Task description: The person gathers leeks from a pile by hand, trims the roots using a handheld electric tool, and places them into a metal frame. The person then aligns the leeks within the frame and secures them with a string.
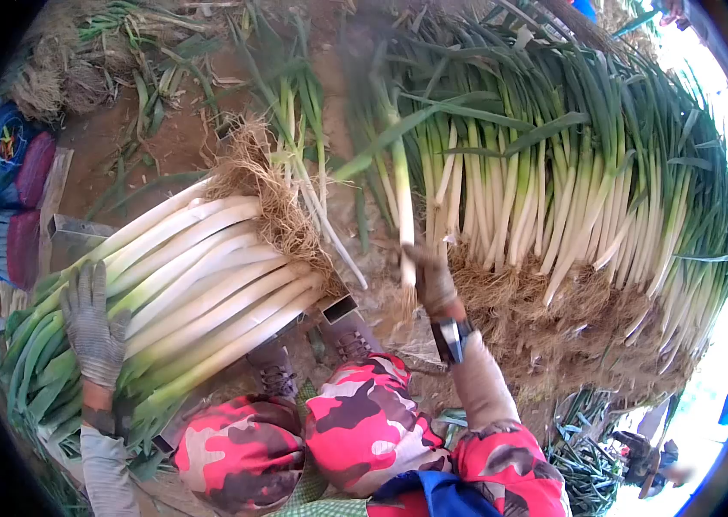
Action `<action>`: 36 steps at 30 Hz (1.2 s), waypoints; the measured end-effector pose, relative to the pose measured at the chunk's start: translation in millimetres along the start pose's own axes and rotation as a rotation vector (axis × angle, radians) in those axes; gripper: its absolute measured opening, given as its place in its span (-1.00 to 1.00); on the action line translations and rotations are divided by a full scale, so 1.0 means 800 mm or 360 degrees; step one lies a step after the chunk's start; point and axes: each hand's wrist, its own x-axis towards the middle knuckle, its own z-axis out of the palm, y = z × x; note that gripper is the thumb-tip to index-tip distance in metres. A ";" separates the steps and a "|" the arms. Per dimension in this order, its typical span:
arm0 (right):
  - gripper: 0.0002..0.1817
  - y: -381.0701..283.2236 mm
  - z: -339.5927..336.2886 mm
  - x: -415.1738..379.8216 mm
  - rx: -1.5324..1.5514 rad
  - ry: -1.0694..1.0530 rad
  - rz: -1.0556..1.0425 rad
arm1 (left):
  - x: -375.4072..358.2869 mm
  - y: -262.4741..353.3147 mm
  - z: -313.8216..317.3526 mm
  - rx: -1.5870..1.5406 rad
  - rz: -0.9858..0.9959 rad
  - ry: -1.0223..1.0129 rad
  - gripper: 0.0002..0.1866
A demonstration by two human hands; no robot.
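Note:
My left hand (90,323), in a grey work glove, lies with fingers stretched out over the green part of a bundle of long green onions (200,267). The bundle's thick white stems point up and right, ending in tangled brown roots (273,198), and rest on a metal frame (80,231). My right hand (430,280), also gloved, is closed around the lower white end of a single green onion (403,198). That onion stands nearly upright in view, its roots hanging below my fingers and its top blurred among other leaves.
A large row of green onions (545,189) lies at the right, roots toward me. Loose onions (317,211) lie on the soil beyond the bundle. Blue and pink bundles (11,194) sit at the far left. Another person (648,461) shows partly at lower right.

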 end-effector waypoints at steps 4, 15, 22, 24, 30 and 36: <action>-0.58 0.029 -0.020 -0.019 -0.0217 0.0095 0.0171 | -0.003 0.001 0.002 -0.0065 -0.0009 0.0037 -0.19; -0.35 -0.070 0.058 -0.092 0.0731 -0.0768 0.0365 | -0.006 0.005 -0.004 -0.0195 -0.0084 0.0064 -0.22; -0.25 -0.111 0.204 -0.161 -0.0596 -0.0648 -0.0139 | -0.009 0.003 -0.017 -0.0260 -0.0067 0.0178 -0.27; -0.26 -0.105 0.224 -0.155 -0.0926 -0.0817 -0.0391 | -0.014 -0.008 -0.006 -0.0281 0.0005 0.0260 -0.27; -0.30 -0.057 0.285 -0.113 -0.2448 -0.1269 -0.1399 | -0.142 0.004 -0.083 -0.1473 -0.0509 0.0539 -0.63; -0.39 0.007 0.246 -0.043 -0.3107 -0.1371 -0.1270 | -0.294 0.008 -0.062 -0.2682 -0.1834 0.0320 -0.83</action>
